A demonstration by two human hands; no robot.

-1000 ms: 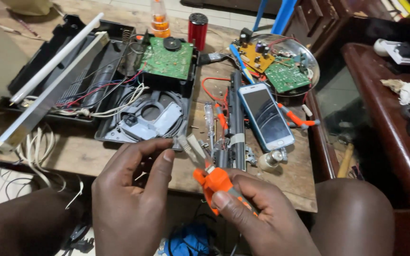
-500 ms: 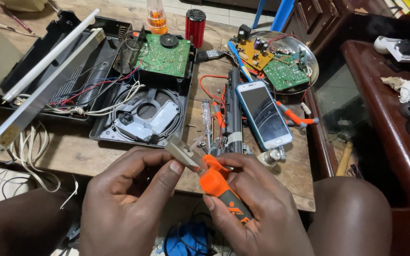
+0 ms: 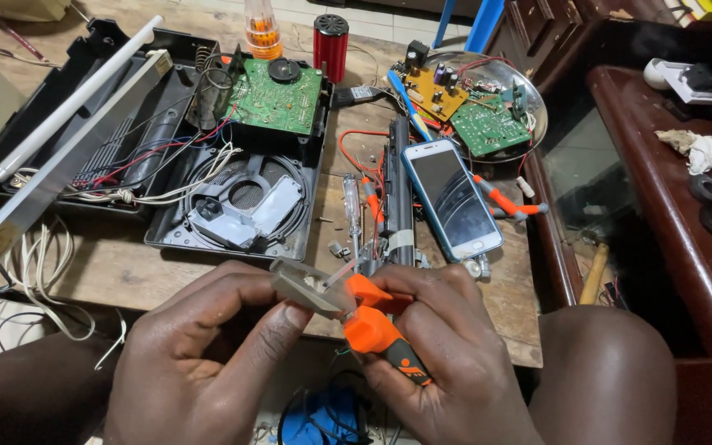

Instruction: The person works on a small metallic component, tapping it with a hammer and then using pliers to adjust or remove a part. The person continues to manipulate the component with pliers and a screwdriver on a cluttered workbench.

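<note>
The left hand (image 3: 208,363) pinches a small flat piece of clear plastic (image 3: 311,288) between thumb and fingertips, closed tight on it, and the right hand (image 3: 447,363) is wrapped shut around the orange-and-black handles of a pair of pliers (image 3: 377,334), whose nose meets the plastic piece right at the left fingertips. Just beyond the two grips lie a grey metal bar (image 3: 399,189) and a white-framed smartphone (image 3: 452,198) on the wooden table (image 3: 125,272), with an opened black plastic casing (image 3: 232,206) farther off to the left.

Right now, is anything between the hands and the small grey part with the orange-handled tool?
Nothing visible: the left hand pinches the small grey part directly, and the right hand grips the orange-handled tool, whose head meets the part.
</note>
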